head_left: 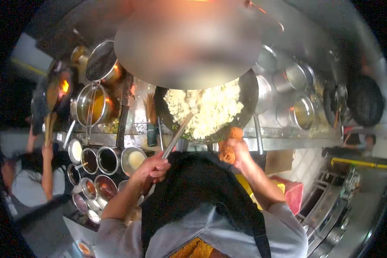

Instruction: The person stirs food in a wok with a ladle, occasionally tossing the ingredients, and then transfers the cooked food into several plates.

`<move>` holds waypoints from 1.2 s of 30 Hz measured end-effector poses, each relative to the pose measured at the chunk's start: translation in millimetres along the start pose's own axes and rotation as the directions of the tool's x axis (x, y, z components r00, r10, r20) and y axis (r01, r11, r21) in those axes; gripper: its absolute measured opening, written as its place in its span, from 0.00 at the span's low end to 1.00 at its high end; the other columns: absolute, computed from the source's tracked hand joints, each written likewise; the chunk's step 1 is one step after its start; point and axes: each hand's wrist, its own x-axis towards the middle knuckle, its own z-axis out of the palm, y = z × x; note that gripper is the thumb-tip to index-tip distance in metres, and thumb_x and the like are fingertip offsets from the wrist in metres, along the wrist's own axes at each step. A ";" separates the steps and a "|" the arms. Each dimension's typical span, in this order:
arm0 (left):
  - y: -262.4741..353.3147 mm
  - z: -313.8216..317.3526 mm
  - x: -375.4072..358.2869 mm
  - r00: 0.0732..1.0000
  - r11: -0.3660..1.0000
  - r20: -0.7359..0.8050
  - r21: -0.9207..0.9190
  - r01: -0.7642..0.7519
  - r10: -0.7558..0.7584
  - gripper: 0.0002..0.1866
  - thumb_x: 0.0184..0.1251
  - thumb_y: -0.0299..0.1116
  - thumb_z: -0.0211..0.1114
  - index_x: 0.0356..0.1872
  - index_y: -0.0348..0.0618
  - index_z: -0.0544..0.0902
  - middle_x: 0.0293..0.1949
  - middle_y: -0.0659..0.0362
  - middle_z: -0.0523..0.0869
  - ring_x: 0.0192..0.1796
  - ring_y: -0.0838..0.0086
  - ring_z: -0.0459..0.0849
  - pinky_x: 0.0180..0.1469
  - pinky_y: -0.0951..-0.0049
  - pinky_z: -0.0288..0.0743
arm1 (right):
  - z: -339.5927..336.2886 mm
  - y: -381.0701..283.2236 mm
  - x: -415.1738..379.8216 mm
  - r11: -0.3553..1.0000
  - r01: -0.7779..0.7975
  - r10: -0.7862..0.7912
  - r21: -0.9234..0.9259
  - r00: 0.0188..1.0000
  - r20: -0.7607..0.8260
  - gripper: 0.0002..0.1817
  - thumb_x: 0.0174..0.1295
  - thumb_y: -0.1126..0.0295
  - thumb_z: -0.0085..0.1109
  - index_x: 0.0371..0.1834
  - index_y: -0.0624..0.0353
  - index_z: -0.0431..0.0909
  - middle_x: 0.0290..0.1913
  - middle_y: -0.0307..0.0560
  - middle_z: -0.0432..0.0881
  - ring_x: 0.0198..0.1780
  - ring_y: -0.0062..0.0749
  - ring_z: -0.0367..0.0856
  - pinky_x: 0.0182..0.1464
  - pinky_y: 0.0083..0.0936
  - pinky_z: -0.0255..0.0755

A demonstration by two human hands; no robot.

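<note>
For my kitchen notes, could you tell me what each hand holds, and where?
The left hand grips the ladle by its handle; the right hand holds the wok through an orange cloth.

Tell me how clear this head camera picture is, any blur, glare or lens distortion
Head view: strong fisheye bend inside a round black border; a smooth grey blurred patch covers the top centre, hiding part of the wok; orange flame glare on the left; overall soft focus, with the right hand on the ladle handle and the left hand on the orange cloth slightly smeared.
</note>
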 end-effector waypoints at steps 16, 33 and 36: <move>-212.1 170.8 70.1 0.801 0.709 -0.182 -0.383 -0.592 0.571 0.31 0.76 0.27 0.50 0.77 0.62 0.59 0.21 0.69 0.63 0.12 0.88 0.62 0.12 0.81 0.61 | -99.5 -81.3 15.6 0.948 -0.050 0.215 -0.315 0.830 0.515 0.12 0.61 0.72 0.55 0.46 0.66 0.74 0.37 0.54 0.82 0.33 0.42 0.85 0.34 0.38 0.82; -259.6 423.5 278.4 0.012 -0.147 -0.767 -0.138 -0.980 0.641 0.30 0.72 0.27 0.54 0.74 0.56 0.61 0.20 0.71 0.65 0.12 0.89 0.65 0.12 0.82 0.64 | -78.8 -225.1 97.4 0.639 0.140 0.693 -0.756 0.320 0.645 0.14 0.59 0.68 0.56 0.44 0.66 0.73 0.35 0.53 0.80 0.31 0.42 0.83 0.31 0.38 0.80; -237.2 474.2 288.6 -0.102 -0.301 -0.850 -0.070 -0.951 0.518 0.31 0.72 0.27 0.54 0.75 0.56 0.60 0.20 0.70 0.65 0.11 0.88 0.64 0.12 0.81 0.64 | -52.9 -246.3 93.6 0.535 0.173 0.799 -0.827 0.216 0.562 0.15 0.57 0.68 0.57 0.45 0.65 0.73 0.36 0.52 0.81 0.33 0.42 0.84 0.33 0.38 0.80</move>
